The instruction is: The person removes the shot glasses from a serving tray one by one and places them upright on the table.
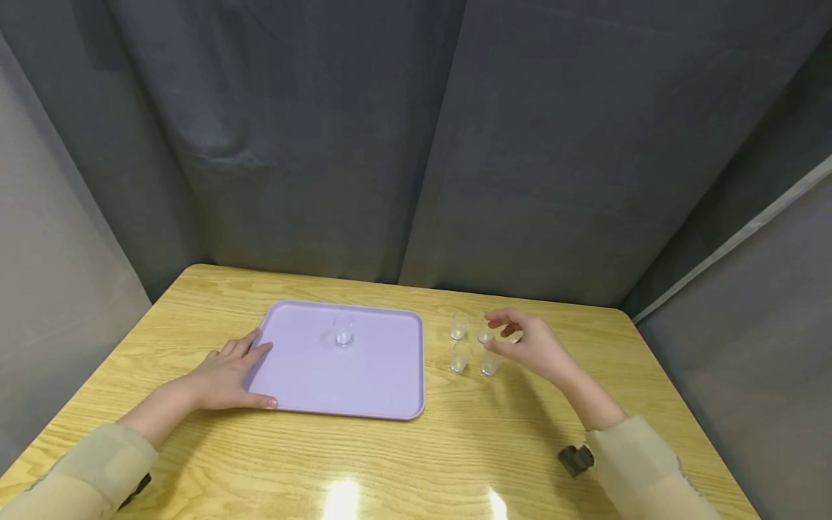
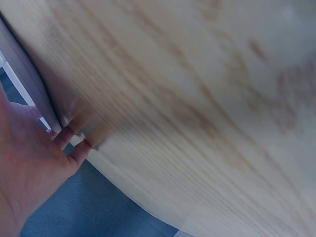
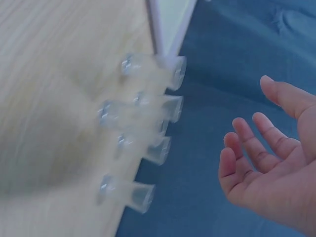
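A small clear shot glass stands upright on a lavender tray. My left hand rests spread at the tray's left side, thumb at the front rim. In the left wrist view, the fingertips of that hand touch the wooden tabletop beside the tray's edge. Right of the tray, several matching shot glasses stand in a close group. Over them is my right hand, thumb and fingers apart and gently bent. In the right wrist view, its palm holds nothing, and the glasses stand apart from the fingertips.
The wooden table has rounded far corners. Dark grey curtains hang just behind its far edge, and lighter panels stand at the sides. A dark strap piece sits by the right sleeve.
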`<state>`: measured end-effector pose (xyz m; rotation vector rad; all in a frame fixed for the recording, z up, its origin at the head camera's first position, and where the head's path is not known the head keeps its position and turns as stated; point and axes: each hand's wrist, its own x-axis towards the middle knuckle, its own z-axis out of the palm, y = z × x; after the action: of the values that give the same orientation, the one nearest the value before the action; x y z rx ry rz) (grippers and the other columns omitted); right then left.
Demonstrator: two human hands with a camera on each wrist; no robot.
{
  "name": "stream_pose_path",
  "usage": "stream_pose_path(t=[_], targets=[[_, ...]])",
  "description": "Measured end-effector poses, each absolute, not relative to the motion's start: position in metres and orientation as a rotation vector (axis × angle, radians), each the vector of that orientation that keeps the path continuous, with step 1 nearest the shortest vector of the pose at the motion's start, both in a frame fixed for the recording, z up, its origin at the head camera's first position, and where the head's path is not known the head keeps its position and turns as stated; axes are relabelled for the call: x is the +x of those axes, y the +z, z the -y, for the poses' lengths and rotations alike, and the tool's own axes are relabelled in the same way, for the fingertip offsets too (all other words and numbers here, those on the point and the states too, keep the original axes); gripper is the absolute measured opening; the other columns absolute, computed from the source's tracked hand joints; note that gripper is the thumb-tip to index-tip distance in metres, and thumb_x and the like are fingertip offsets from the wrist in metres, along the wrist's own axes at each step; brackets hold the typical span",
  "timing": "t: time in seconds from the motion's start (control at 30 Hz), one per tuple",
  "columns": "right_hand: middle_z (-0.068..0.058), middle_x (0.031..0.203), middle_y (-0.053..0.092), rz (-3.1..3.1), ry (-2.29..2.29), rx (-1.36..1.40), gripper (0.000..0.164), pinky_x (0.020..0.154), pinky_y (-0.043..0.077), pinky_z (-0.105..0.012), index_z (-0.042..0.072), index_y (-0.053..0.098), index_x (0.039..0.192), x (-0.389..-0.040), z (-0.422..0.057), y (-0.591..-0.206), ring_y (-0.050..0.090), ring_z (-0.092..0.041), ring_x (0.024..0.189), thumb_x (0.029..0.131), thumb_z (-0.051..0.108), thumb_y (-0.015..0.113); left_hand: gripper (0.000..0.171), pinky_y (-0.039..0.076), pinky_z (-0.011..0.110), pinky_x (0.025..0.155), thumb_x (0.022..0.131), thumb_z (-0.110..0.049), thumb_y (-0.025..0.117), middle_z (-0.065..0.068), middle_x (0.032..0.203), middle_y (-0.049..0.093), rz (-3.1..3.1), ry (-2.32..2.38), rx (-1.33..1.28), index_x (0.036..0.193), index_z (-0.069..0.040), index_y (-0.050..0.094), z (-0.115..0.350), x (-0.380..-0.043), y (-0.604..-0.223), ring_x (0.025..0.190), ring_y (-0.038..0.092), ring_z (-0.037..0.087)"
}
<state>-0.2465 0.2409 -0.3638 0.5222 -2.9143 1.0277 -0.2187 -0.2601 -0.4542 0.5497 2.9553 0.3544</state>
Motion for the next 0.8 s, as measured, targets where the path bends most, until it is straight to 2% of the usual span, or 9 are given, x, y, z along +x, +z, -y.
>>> stream_pose_path(t=[0.17,0.3,0.47,0.8], targets=[[-0.006,0.115,0.063,2.899,1.027,0.551,0.042,0.074,0.049,-0.034,0.014,0.059,0.123,-0.243,-0.227,-0.347,0.058,-0.026,0.101,0.085,0.029,0.071,0.114,0.023,0.072,0.096,0.066,-0.080,0.058,0.026,0.154,0.013,-2.954,0.356,0.548,0.146,-0.003,0.032,0.260,-0.219,-0.453,0.134,0.023,0.048],[-0.004,0.114,0.064,2.859,1.031,0.602,0.040,0.078,0.048,-0.036,0.015,0.059,0.121,-0.240,-0.213,-0.333,0.058,-0.025,0.101,0.085,0.027,0.071,0.114,0.023,0.073,0.095,0.066,-0.080,0.058,0.026,0.154,0.014,-2.956,0.353,0.553,0.146,-0.003,0.032,0.260,-0.219,-0.454,0.134,0.023,0.048],[-0.003,0.112,0.064,2.801,1.093,0.624,0.039,0.077,0.048,-0.035,0.015,0.060,0.120,-0.237,-0.192,-0.323,0.059,-0.024,0.099,0.083,0.023,0.073,0.114,0.023,0.072,0.095,0.066,-0.080,0.058,0.025,0.154,0.013,-2.952,0.355,0.549,0.146,-0.003,0.031,0.260,-0.218,-0.453,0.134,0.023,0.047],[-0.001,0.109,0.065,2.679,1.254,0.647,0.038,0.076,0.049,-0.034,0.016,0.061,0.119,-0.237,-0.151,-0.320,0.060,-0.025,0.098,0.083,0.020,0.073,0.112,0.022,0.073,0.095,0.067,-0.077,0.061,0.026,0.153,0.015,-2.967,0.384,0.559,0.145,-0.002,0.033,0.258,-0.217,-0.452,0.133,0.024,0.048]])
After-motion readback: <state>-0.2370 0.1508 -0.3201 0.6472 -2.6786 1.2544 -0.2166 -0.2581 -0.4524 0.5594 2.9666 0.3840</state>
